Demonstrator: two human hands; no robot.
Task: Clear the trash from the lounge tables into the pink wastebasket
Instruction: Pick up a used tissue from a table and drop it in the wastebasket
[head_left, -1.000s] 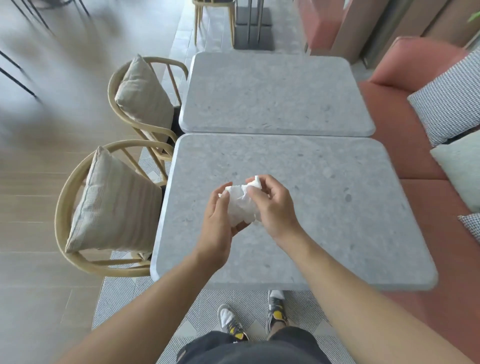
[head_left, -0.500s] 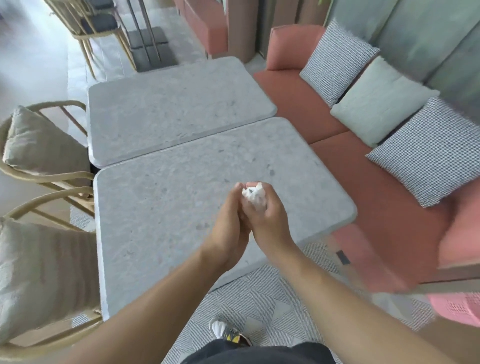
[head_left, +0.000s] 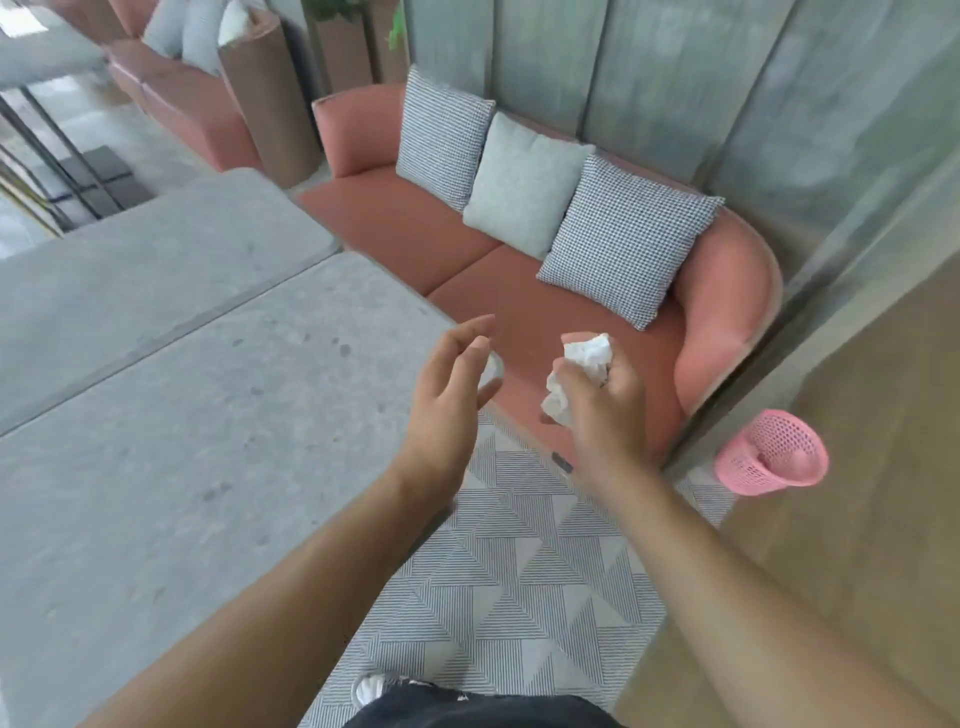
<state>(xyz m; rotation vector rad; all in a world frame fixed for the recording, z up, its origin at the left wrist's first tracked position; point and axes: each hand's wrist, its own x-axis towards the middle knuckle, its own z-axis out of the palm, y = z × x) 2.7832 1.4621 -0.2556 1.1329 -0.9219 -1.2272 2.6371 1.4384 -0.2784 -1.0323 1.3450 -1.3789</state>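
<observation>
My right hand (head_left: 602, 410) is closed around a crumpled white tissue wad (head_left: 582, 369), held above the rug in front of the sofa. My left hand (head_left: 452, 400) hovers just past the corner of the near grey table (head_left: 182, 441), fingers spread and holding nothing. The pink mesh wastebasket (head_left: 769, 454) stands on the floor to the right, beside the end of the sofa, some way beyond my right hand.
A salmon sofa (head_left: 467, 249) with three cushions (head_left: 524, 187) runs behind the tables. A second grey table (head_left: 140, 260) abuts the near one. A striped rug (head_left: 509, 571) covers the floor below my arms. A grey panelled wall (head_left: 727, 88) backs the sofa.
The view has swung right, from the tables toward the sofa and wastebasket. My hands have parted: the left let go of the tissue, the right keeps it and moved right.
</observation>
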